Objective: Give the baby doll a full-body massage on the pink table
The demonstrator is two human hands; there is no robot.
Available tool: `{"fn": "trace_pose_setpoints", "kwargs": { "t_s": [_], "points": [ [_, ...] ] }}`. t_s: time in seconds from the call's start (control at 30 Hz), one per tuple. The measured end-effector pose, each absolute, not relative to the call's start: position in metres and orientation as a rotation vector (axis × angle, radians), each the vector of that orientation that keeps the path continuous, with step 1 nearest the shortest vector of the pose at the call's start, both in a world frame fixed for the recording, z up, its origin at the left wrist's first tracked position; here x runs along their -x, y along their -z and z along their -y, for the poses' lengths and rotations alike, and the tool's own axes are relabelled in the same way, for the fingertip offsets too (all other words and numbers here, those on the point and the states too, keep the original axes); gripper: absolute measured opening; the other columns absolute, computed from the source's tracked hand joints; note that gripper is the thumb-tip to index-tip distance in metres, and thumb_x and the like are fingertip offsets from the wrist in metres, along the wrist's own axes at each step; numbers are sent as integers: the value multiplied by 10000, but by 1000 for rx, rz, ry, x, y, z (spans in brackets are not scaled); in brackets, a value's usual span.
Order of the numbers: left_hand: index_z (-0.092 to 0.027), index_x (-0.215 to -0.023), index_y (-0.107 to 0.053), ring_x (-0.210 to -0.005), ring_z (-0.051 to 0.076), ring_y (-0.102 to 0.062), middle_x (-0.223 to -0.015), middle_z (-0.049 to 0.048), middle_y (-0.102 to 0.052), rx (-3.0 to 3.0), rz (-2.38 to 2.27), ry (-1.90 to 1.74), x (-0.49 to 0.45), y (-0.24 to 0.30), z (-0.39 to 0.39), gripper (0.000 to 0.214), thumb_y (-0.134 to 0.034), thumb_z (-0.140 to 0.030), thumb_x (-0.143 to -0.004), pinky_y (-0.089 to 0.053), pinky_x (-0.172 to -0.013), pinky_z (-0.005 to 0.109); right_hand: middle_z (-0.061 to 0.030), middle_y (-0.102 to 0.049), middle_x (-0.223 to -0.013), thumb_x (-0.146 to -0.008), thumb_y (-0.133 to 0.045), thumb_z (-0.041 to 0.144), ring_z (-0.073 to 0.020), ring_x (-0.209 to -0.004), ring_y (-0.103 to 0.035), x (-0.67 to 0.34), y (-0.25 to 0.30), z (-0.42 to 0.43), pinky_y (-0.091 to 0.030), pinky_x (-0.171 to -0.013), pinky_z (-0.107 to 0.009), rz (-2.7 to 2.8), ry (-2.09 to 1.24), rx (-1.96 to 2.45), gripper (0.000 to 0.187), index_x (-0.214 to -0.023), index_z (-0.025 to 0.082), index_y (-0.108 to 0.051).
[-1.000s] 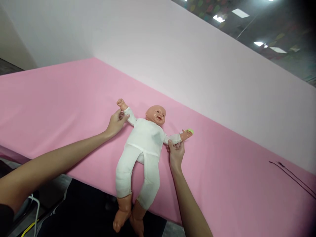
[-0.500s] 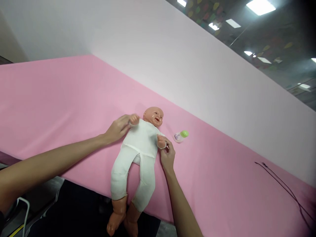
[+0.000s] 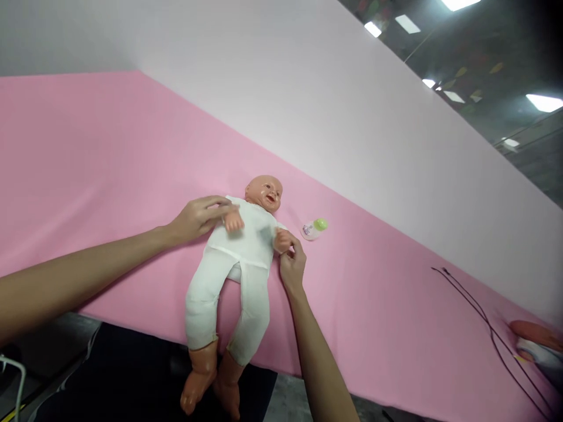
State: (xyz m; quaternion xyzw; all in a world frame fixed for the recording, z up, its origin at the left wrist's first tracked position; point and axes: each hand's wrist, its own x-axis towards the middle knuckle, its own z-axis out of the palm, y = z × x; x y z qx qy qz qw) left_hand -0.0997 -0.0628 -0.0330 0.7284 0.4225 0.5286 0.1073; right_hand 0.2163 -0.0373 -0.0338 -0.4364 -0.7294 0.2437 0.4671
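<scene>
A baby doll in a white top and trousers lies on its back on the pink-covered table, its bare feet past the front edge. My left hand holds the doll's arm on the left side, with its fingers over the sleeve just above the doll's hand. On the other side, my right hand pinches the doll's other arm at the wrist. Both doll hands rest over its chest and are slightly blurred. A small baby bottle with a green cap lies right of the doll's head.
Behind the table rises a white wall panel. Thin black cables lie at the right. An orange-and-white object, cut off by the right edge, cannot be made out. A white tube or cable shows at lower left.
The doll's arm in my left hand has swung inward and down onto its chest. My right hand still holds the other arm. The view has shifted, bringing the object at the right edge into sight.
</scene>
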Motion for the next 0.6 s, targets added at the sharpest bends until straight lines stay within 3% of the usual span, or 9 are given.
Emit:
{"fn": "trace_pose_setpoints", "kwargs": {
  "t_s": [0.1, 0.2, 0.27, 0.33, 0.43, 0.6],
  "points": [
    [-329, -1177, -743, -1135, 233, -659, -1206, 78, -712, -2378, -1150, -1461, 98, 36, 65, 287, -503, -303, -1020, -512, -984, 424, -58, -707, -1304, -830, -460, 123, -268, -1254, -616, -215, 31, 40, -475, -1076, -506, 2041, -408, 935, 397, -1113, 265, -699],
    [-317, -1199, -730, -1143, 236, -652, -1216, 72, -707, -2332, -1208, -1451, 99, 37, 66, 304, -490, -294, -1015, -509, -1001, 434, -55, -699, -1314, -817, -446, 117, -259, -1263, -612, -213, 31, 40, -479, -1082, -505, 2002, -450, 966, 414, -1120, 264, -687],
    [-265, -1200, -715, -1129, 252, -651, -1211, 85, -703, -2224, -1276, -1476, 102, 36, 66, 295, -507, -311, -996, -519, -994, 430, -73, -707, -1273, -837, -476, 162, -258, -1199, -641, -211, 32, 38, -534, -997, -461, 1857, -570, 1043, 359, -1129, 242, -669],
    [-204, -1143, -698, -1059, 264, -660, -1133, 93, -711, -2028, -1359, -1562, 106, 36, 63, 273, -554, -356, -968, -541, -960, 421, -77, -734, -1122, -858, -544, 241, -228, -950, -695, -209, 34, 34, -582, -783, -373, 1669, -701, 1128, 269, -1108, 226, -642],
    [-175, -1060, -655, -921, 235, -665, -989, 65, -704, -1608, -1413, -1745, 113, 37, 54, 288, -643, -426, -920, -569, -869, 380, -23, -699, -889, -842, -669, 365, -131, -574, -557, -210, 37, 28, -482, -522, -276, 1409, -864, 1153, 246, -1026, 228, -579],
    [-155, -997, -628, -859, 205, -672, -925, 65, -686, -1157, -1333, -1846, 121, 40, 45, 348, -736, -454, -855, -578, -825, 360, 14, -633, -770, -811, -739, 464, -116, -528, -502, -215, 40, 23, -442, -491, -264, 1272, -979, 1078, 347, -987, 233, -550]
  ]
}}
